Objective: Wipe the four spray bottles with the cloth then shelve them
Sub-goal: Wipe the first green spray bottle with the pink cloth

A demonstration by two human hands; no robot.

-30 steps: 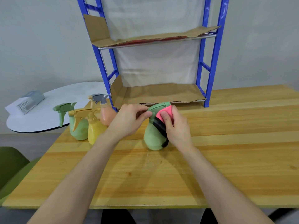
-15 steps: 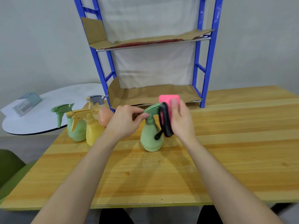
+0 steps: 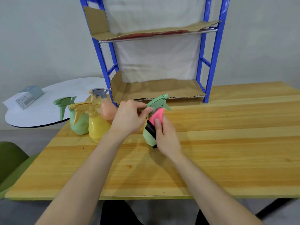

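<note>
Your way is open across the bare tabletop (image 3: 235,151) to the right and toward you, but the cluster of three bottles (image 3: 97,125) blocks the left, and the blue rack (image 3: 216,46) posts flank the open-fronted lower shelf (image 3: 162,90) behind.

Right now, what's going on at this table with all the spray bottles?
A person is wiping a green spray bottle at the wooden table. The left hand pinches its trigger head, and the right hand holds a pink cloth against its neck. A second green bottle, a yellow bottle and a peach bottle stand grouped at the table's left. The blue shelf rack holds no bottles yet.
</note>
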